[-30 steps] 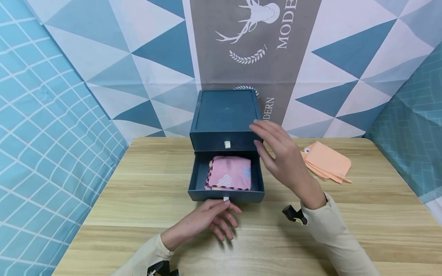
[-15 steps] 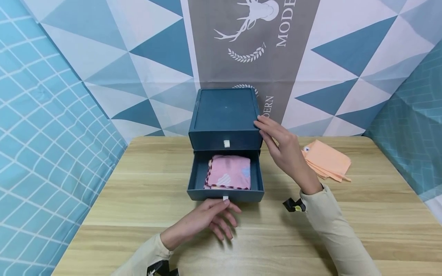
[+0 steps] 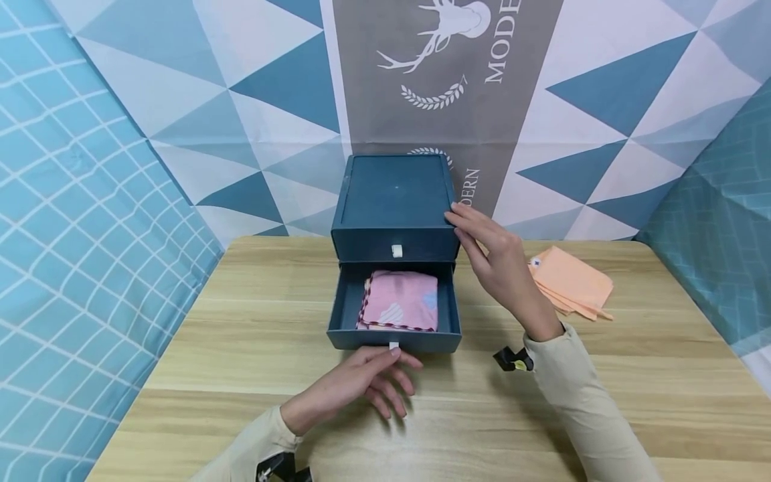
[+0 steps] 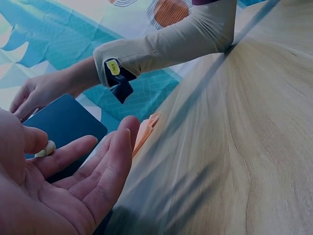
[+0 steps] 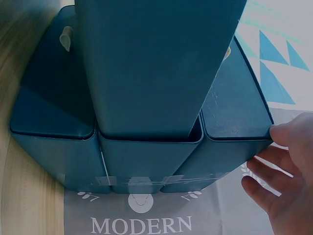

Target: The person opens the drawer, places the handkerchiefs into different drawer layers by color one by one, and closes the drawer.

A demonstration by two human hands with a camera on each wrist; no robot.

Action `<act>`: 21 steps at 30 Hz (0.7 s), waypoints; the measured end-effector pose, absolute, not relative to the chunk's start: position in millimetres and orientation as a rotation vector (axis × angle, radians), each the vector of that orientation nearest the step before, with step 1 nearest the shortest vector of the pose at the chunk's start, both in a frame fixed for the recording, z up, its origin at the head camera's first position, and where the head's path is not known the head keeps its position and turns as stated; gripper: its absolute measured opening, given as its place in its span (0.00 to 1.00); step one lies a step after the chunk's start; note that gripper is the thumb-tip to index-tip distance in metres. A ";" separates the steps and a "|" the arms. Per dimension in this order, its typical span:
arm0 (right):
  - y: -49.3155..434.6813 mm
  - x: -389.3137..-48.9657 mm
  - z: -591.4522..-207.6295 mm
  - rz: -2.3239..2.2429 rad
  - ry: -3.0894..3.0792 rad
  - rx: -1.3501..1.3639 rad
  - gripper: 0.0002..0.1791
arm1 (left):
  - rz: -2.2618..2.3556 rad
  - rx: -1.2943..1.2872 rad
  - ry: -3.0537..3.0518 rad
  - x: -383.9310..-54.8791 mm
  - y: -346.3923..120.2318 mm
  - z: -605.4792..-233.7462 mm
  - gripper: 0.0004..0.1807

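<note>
A dark blue drawer box stands against the back wall, and the right wrist view shows its three tiers side by side. The middle drawer is pulled out, with a folded pink towel inside. My left hand pinches the drawer's white pull tab between thumb and index finger, the other fingers extended below. My right hand touches the box's upper right front corner, its fingers nearly straight. In the right wrist view the thumb of my right hand meets the box edge.
A folded orange cloth lies on the wooden table to the right of the box. The upper drawer's white tab shows on its front. Behind the box is a patterned wall covering.
My right hand has moved slightly right and come against the box's upper corner, its fingers drawn closer together. The left hand and the pulled-out drawer stay where they were.
</note>
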State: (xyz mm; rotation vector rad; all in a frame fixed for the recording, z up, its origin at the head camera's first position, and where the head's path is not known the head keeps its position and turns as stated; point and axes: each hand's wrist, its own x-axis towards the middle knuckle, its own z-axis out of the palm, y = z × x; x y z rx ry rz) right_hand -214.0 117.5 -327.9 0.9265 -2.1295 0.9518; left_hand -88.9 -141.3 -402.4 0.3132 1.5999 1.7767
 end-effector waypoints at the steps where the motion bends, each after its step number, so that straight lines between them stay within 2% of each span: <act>1: 117.4 -214.6 -328.2 0.950 -2.129 0.928 0.19 | 1.778 0.317 1.601 -89.3 -141.6 -402.4 0.30; 21: 118.9 -217.1 -329.5 0.973 -2.105 0.942 0.19 | 1.774 0.352 1.646 -110.5 -134.1 -401.6 0.31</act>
